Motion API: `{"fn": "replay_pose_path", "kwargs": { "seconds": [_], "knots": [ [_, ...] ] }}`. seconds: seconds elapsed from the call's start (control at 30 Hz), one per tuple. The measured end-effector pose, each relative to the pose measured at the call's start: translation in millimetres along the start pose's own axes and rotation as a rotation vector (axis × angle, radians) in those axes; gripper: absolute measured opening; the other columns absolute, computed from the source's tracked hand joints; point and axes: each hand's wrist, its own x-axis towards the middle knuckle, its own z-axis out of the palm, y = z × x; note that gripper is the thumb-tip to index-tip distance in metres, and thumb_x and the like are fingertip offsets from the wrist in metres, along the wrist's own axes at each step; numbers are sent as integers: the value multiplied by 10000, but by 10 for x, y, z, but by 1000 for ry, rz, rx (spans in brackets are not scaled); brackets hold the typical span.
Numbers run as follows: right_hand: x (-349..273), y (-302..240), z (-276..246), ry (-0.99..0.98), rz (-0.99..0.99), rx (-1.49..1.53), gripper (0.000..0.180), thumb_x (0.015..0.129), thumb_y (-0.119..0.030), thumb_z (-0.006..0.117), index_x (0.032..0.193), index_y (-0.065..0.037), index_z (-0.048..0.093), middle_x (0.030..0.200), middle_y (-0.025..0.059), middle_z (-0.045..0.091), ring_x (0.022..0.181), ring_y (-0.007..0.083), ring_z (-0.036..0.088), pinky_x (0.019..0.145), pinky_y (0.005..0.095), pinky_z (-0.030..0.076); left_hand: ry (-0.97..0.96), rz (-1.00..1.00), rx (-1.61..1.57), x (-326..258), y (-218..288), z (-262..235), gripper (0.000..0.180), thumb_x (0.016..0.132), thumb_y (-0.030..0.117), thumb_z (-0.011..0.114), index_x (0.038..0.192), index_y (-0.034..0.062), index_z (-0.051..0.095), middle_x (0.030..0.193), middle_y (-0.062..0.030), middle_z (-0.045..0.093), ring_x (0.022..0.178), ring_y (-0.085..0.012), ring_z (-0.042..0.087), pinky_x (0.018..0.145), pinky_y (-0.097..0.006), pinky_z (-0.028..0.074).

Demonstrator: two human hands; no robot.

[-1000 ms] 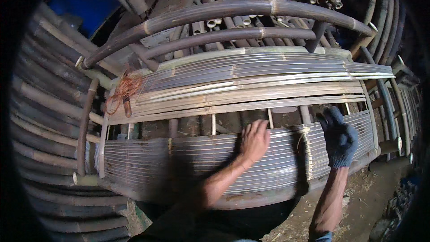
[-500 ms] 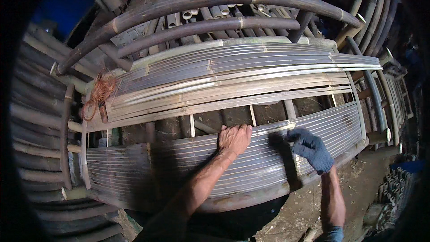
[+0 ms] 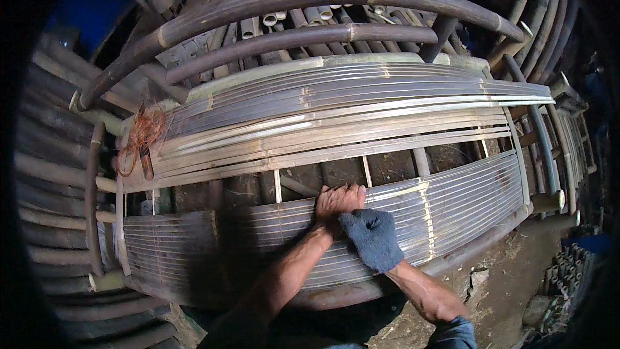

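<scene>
My bare left hand (image 3: 337,203) presses down on the near slatted panel (image 3: 462,194) of a bamboo bench. Its fingers curl over the panel's far slat. My right hand (image 3: 376,240), in a grey-blue knit glove, is a closed fist right beside the left hand, touching or nearly touching it above the slats. Whatever the fist holds is hidden. Beyond an open gap with crossbars, loose pale bamboo strips (image 3: 349,121) lie lengthwise across the bench frame.
At the far left end lies a tangle of orange string (image 3: 148,128) with a brown wooden piece (image 3: 147,165) next to it. A curved bamboo backrest rail (image 3: 271,5) arches across the back. Stacked poles (image 3: 55,187) line the left side; cut bamboo pieces (image 3: 568,271) stand at right.
My gloved right hand has swung left across the slats to my left hand and closed into a fist. The left hand has stayed in place at the slat edge.
</scene>
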Motion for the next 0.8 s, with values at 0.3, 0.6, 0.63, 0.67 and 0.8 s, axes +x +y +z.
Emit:
{"fn": "replay_pose_path", "kwargs": {
  "seconds": [0.3,0.6,0.63,0.67,0.8],
  "knots": [
    [-365,711,-759,157,233,268,326,901,-161,657,633,17,603,561,-15,486,567,96,418,510,303,360,33,12,29,-15,-55,96,400,998,360,405,921,65,662,878,-189,711,799,-369,686,832,-541,493],
    [-974,620,-183,714,-357,-658,119,873,-14,618,968,53,641,1147,205,622,1095,305,594,937,349,474,281,317,-53,-380,-393,147,619,920,365,578,1434,57,424,1498,-174,371,1401,-336,331,1154,-549,227],
    [-1122,723,-160,809,-342,-761,136,871,-26,619,973,62,639,1174,214,621,1138,298,587,957,334,472,340,278,-11,-500,-477,92,632,920,373,578,1436,46,418,1500,-180,370,1403,-344,328,1156,-551,220],
    [-1340,820,-163,769,-212,-577,186,870,-28,625,1030,64,634,1203,202,612,1167,282,569,969,336,469,382,244,24,-685,-575,37,645,921,382,578,1439,36,412,1502,-186,370,1405,-352,325,1159,-553,212],
    [-2479,1030,-391,743,163,-67,245,893,-54,640,1117,47,627,1001,151,669,932,227,657,854,352,550,327,92,136,-1032,-1264,-205,672,932,419,560,1436,2,406,1490,-203,393,1413,-363,313,1163,-560,193]
  ]
}}
